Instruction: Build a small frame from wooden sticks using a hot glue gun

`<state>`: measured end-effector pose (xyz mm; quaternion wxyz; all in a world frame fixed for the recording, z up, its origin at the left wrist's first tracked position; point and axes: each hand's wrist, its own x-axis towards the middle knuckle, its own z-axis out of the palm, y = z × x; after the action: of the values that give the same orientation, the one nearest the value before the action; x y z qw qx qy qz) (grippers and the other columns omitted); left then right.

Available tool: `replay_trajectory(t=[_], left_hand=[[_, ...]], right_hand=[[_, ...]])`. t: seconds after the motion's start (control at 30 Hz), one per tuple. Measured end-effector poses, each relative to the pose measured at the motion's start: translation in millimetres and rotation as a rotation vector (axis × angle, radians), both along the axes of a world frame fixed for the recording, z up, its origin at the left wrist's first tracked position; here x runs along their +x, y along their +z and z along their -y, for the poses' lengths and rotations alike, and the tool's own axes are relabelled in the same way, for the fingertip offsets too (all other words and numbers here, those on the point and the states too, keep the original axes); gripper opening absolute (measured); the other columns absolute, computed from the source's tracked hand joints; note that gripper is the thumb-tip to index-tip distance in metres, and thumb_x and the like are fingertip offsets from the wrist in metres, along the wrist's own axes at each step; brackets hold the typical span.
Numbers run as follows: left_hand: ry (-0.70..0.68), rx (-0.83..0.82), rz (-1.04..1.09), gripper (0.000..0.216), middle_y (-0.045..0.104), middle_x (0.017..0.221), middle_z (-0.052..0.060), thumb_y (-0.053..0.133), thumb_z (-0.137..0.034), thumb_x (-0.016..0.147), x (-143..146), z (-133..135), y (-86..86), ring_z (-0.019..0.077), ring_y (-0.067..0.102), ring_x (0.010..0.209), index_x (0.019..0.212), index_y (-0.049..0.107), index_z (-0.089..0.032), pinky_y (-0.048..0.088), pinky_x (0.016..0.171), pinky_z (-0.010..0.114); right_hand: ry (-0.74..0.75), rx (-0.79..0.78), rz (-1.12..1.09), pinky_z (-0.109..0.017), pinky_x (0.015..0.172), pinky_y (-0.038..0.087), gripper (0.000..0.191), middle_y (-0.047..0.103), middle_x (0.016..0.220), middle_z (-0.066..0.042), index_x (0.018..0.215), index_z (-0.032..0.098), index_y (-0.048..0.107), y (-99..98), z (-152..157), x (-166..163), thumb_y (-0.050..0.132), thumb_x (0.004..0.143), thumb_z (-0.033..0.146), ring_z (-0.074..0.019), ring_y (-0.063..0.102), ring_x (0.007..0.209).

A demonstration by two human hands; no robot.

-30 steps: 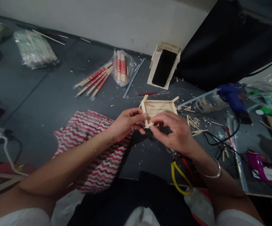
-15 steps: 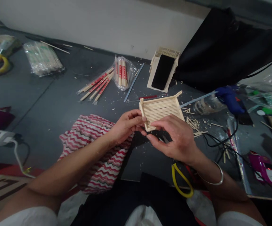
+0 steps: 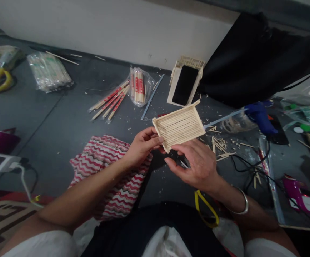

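A small tray-like panel of pale wooden sticks [image 3: 181, 125], with raised edges and a post at its far right corner, is tilted above the table. My left hand [image 3: 145, 144] grips its left end, thumb on the near corner and fingers beneath. At the near edge is my right hand [image 3: 196, 160], its thumb apart from the curved fingers; the index fingertip seems to touch the edge, and the other fingertips are partly hidden. Below the left forearm lies a striped red and white cloth [image 3: 112, 171].
A blue glue gun [image 3: 260, 116] with a long glue stick lies to the right, near stick scraps [image 3: 220, 144] and a black cable. Behind are a phone [image 3: 185, 85], bagged sticks [image 3: 139, 87] and a black bag [image 3: 238, 67]. Yellow-handled scissors [image 3: 2, 80] lie far left.
The stick panel has turned counter-clockwise and shifted slightly left, its right end rising. My right hand has drawn back a little toward the lower left; my left hand keeps its hold.
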<state>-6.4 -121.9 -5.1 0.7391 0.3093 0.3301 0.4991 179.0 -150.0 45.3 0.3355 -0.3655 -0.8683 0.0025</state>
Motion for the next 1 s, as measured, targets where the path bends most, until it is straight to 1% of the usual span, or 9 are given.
replay_trajectory(t=[0.13,0.3,0.43,0.63,0.8,1.0], left_hand=[[0.019,0.019,-0.025,0.035,0.074,0.071,-0.001,0.095,-0.034,0.066,0,1,0.5,0.0111,0.067,0.057,0.082,0.07,-0.015,0.058,0.057,0.021],[0.028,0.022,-0.039,0.036,0.074,0.069,-0.001,0.095,-0.035,0.066,1,2,0.8,0.0121,0.069,0.059,0.082,0.069,-0.016,0.058,0.059,0.022],[0.006,0.016,-0.029,0.036,0.074,0.068,-0.001,0.095,-0.035,0.067,1,2,1.9,0.0118,0.07,0.06,0.081,0.069,-0.016,0.058,0.059,0.02],[-0.021,0.01,-0.026,0.034,0.075,0.07,0.0,0.094,-0.035,0.069,1,3,0.9,0.0123,0.07,0.06,0.081,0.068,-0.016,0.058,0.059,0.021],[-0.008,-0.019,-0.025,0.035,0.075,0.071,0.0,0.094,-0.034,0.067,1,3,0.7,0.0116,0.069,0.061,0.08,0.068,-0.015,0.058,0.06,0.021],[0.002,-0.04,-0.019,0.035,0.074,0.07,0.001,0.095,-0.034,0.066,2,3,0.9,0.0139,0.07,0.064,0.081,0.069,-0.015,0.059,0.061,0.023]], right_hand=[[0.007,-0.014,-0.044,-0.031,0.069,0.051,0.013,0.074,0.08,-0.002,0.103,0.019,0.065,-3.1,-1,-1,0.068,0.096,0.029,-0.0174,0.068,0.075],[0.013,-0.019,-0.048,-0.03,0.069,0.051,0.01,0.075,0.078,-0.001,0.101,0.02,0.066,-4.7,-1,0,0.068,0.097,0.029,-0.0171,0.068,0.074],[0.027,-0.043,-0.039,-0.03,0.069,0.051,0.008,0.074,0.077,-0.001,0.099,0.021,0.066,-5.3,-3,0,0.068,0.097,0.028,-0.0165,0.068,0.073],[0.041,-0.058,-0.044,-0.03,0.069,0.049,0.006,0.073,0.076,-0.001,0.099,0.021,0.067,-9.0,-3,-1,0.067,0.097,0.026,-0.0165,0.065,0.071],[0.034,-0.059,-0.047,-0.03,0.07,0.049,0.002,0.073,0.076,-0.001,0.096,0.02,0.068,-10.9,-3,-2,0.068,0.096,0.023,-0.0167,0.065,0.072],[0.02,-0.058,-0.045,-0.029,0.067,0.048,0.004,0.071,0.073,0.0,0.093,0.022,0.067,-11.1,-5,-2,0.067,0.097,0.022,-0.016,0.064,0.069]])
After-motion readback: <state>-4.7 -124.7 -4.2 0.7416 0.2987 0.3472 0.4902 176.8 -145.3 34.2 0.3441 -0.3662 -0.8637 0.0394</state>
